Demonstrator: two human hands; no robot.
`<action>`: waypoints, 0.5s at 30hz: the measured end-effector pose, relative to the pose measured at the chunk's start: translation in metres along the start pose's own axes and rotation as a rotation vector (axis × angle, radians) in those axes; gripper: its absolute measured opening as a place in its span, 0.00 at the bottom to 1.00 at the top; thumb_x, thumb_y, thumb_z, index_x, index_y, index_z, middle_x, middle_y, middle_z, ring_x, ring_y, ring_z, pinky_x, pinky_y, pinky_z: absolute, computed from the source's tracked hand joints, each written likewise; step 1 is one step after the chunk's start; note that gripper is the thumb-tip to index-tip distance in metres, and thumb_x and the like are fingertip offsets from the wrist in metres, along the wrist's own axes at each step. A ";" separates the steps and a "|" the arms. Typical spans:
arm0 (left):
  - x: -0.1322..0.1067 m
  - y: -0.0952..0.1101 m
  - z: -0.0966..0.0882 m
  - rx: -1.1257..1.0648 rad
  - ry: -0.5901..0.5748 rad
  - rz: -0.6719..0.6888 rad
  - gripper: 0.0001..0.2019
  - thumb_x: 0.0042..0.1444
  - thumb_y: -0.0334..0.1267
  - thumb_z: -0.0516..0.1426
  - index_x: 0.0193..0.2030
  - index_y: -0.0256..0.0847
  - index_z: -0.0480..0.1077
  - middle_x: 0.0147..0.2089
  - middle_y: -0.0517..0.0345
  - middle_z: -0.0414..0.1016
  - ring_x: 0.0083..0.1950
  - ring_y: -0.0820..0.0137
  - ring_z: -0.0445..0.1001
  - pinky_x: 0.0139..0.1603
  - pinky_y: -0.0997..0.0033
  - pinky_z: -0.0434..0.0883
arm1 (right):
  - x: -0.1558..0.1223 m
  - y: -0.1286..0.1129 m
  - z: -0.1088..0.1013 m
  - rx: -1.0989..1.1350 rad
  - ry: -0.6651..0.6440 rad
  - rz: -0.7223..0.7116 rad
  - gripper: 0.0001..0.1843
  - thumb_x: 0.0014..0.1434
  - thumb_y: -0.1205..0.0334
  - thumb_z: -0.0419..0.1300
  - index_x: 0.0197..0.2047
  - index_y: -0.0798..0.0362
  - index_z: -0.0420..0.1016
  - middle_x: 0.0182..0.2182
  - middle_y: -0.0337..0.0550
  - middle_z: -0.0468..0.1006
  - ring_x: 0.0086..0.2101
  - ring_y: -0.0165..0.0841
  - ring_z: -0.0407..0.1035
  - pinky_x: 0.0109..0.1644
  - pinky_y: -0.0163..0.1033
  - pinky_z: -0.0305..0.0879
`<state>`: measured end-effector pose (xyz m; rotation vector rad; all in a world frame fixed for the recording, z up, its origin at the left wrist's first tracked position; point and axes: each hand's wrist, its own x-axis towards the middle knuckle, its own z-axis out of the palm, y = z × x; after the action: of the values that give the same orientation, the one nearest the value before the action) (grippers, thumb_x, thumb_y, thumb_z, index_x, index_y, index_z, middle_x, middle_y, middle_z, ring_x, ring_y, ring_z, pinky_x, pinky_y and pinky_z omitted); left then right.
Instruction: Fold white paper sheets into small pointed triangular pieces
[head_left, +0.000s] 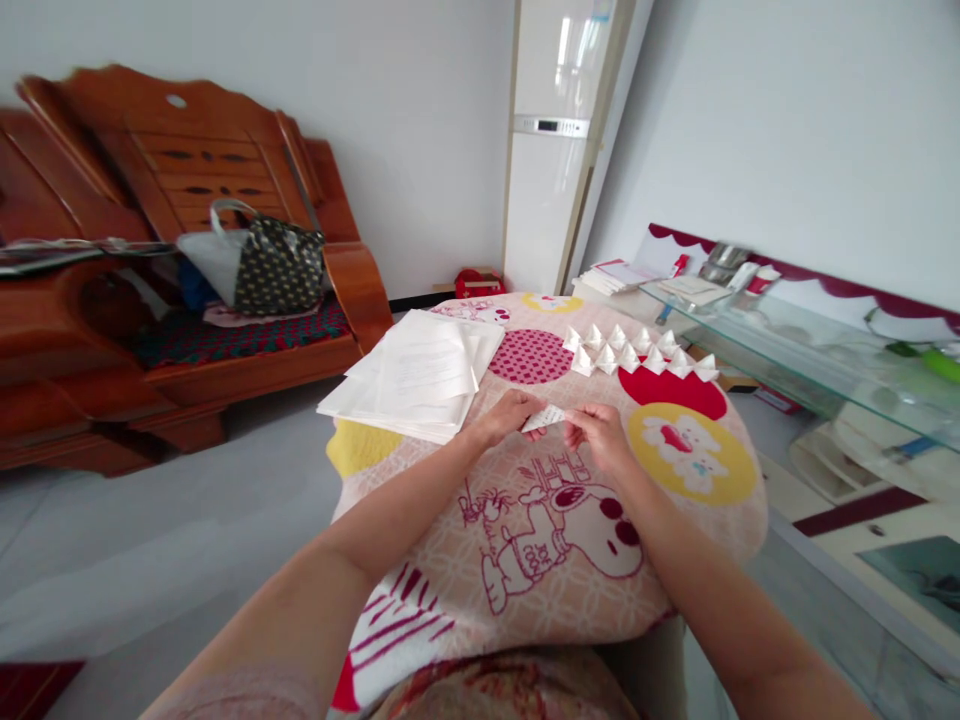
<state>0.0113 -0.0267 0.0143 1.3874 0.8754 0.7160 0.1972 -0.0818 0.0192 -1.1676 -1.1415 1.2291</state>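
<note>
Both of my hands pinch a small folded white paper piece [545, 417] just above a round table covered by a pink cartoon cloth [555, 540]. My left hand [508, 414] grips its left end, fingers curled. Fingertips of my right hand [597, 432] close on its right end. Beyond the hands, several folded white paper triangles [637, 352] stand in rows on the cloth. A stack of white paper sheets [416, 375] lies at the table's left edge, close to my left hand.
A wooden sofa [150, 300] with a dotted handbag [274, 262] stands at left. A tall white air conditioner [551, 150] stands in the corner. A glass shelf unit [810, 350] with books and small items runs along the right wall. Grey floor lies left of the table.
</note>
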 end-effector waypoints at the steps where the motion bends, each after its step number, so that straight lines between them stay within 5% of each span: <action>1: -0.001 0.001 0.000 0.025 0.001 0.020 0.20 0.64 0.45 0.58 0.25 0.35 0.76 0.21 0.54 0.76 0.21 0.71 0.71 0.24 0.72 0.67 | -0.003 0.000 0.001 0.013 0.006 0.019 0.16 0.44 0.51 0.71 0.19 0.54 0.75 0.16 0.42 0.76 0.15 0.29 0.67 0.17 0.32 0.63; 6: -0.007 0.002 0.001 0.186 0.041 0.160 0.23 0.65 0.48 0.57 0.21 0.37 0.72 0.18 0.58 0.71 0.19 0.73 0.66 0.22 0.73 0.63 | -0.015 0.005 0.010 0.110 0.000 0.101 0.15 0.41 0.51 0.72 0.22 0.54 0.77 0.20 0.45 0.80 0.19 0.33 0.73 0.21 0.35 0.70; 15: -0.017 -0.015 0.016 0.151 0.174 0.189 0.23 0.64 0.49 0.55 0.20 0.39 0.66 0.18 0.58 0.65 0.21 0.73 0.60 0.24 0.69 0.55 | -0.017 0.020 0.013 0.173 -0.019 0.048 0.14 0.42 0.52 0.72 0.23 0.53 0.76 0.19 0.43 0.79 0.18 0.32 0.72 0.21 0.34 0.69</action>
<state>0.0152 -0.0505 0.0007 1.5743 0.9581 0.9414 0.1828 -0.0985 0.0007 -1.0596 -1.0045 1.3510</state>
